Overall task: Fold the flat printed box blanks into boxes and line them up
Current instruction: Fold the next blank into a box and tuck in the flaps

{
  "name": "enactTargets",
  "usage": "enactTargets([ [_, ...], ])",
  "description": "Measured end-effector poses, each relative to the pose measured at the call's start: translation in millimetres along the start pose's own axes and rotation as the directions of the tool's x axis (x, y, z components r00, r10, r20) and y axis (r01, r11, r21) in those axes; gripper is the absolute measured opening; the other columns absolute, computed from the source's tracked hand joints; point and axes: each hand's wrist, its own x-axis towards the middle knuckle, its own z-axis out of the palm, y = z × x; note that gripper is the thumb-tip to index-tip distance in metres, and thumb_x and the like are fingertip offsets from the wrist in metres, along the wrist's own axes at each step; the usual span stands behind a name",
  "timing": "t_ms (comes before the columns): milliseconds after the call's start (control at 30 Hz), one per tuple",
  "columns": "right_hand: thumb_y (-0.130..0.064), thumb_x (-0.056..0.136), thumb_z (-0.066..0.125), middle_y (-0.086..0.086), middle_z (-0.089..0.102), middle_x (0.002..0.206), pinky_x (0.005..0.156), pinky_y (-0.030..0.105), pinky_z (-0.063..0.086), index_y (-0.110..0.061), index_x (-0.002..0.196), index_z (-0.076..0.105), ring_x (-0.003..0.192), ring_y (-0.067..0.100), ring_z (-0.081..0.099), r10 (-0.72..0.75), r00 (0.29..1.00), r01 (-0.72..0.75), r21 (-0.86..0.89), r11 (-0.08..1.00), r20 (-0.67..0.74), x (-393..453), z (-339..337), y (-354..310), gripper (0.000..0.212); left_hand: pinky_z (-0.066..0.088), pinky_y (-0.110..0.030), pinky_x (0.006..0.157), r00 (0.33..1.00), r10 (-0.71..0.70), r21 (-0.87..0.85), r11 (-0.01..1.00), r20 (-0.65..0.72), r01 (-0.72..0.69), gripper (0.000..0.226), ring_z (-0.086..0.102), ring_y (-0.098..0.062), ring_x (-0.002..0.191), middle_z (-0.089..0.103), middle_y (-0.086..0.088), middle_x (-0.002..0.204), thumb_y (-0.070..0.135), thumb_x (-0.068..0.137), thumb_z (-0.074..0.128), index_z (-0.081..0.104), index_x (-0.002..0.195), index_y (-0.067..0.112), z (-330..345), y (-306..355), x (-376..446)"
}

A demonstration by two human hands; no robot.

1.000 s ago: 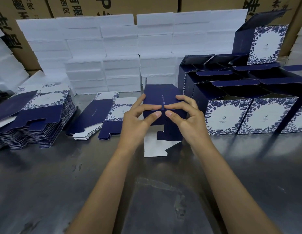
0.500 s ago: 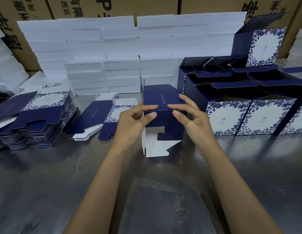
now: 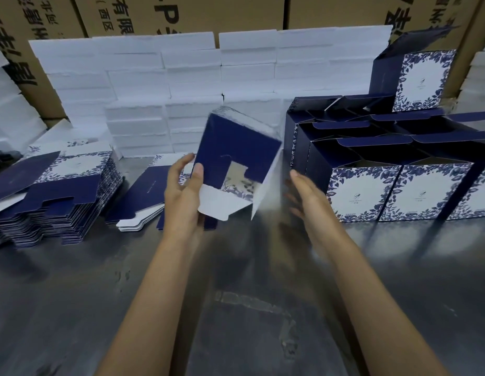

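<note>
A half-folded navy box (image 3: 236, 153) with white inner flaps hangs tilted above the metal table (image 3: 236, 294), blurred by motion. My left hand (image 3: 183, 196) grips its lower left corner, thumb on the navy panel. My right hand (image 3: 306, 202) is just right of the box, fingers spread, holding nothing. Folded boxes (image 3: 399, 191) with blue floral fronts stand in rows at the right, their tops open. Flat blanks sit in a tall stack (image 3: 62, 196) at the left and a small pile (image 3: 143, 202) behind my left hand.
White foam blocks (image 3: 208, 85) are stacked along the back, with brown cartons (image 3: 208, 12) behind them. One folded box (image 3: 418, 77) stands on top of the rows at the back right.
The box has been lifted off the table and tipped, its open flap end now facing me. My right hand has let go and moved away to the right.
</note>
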Motion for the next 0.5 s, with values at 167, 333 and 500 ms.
enactTargets([
  [167,-0.065,0.082,0.065,-0.029,0.053,0.143,0.109,0.028,0.040,-0.053,0.139,0.053,0.134,-0.008,0.046,-0.134,0.985,0.133,0.013,0.991,0.109,-5.5,7.7,-4.4,0.059,0.061,-0.035,0.074,0.966,-0.248,0.123,0.963,0.069,0.238,0.019,0.072,-0.017,0.086,0.076,0.000,0.104,0.019,0.105,0.051,0.058,0.122,0.025,4.7,-10.2,3.6],
  [333,-0.050,0.083,0.075,-0.025,0.052,0.146,0.114,0.034,0.042,-0.050,0.134,0.058,0.132,-0.004,0.051,-0.206,0.969,0.204,0.024,0.979,0.139,-6.3,3.1,-4.6,0.055,0.060,-0.029,0.054,0.867,-0.473,0.441,0.818,0.154,0.368,0.006,0.070,-0.018,0.066,0.074,-0.012,0.083,0.007,0.103,0.052,0.058,0.104,0.005,3.8,-19.8,-2.0],
  [500,-0.034,0.078,0.076,-0.027,0.039,0.153,0.114,0.030,0.041,-0.046,0.126,0.063,0.136,-0.007,0.043,-0.243,0.964,0.251,-0.064,0.966,0.107,-6.9,1.1,-6.2,0.051,0.038,-0.020,0.034,0.714,-0.674,0.644,0.635,0.192,0.427,0.022,0.051,-0.011,0.041,0.070,-0.009,0.067,0.020,0.103,0.055,0.063,0.102,0.000,7.9,-26.3,-8.7],
])
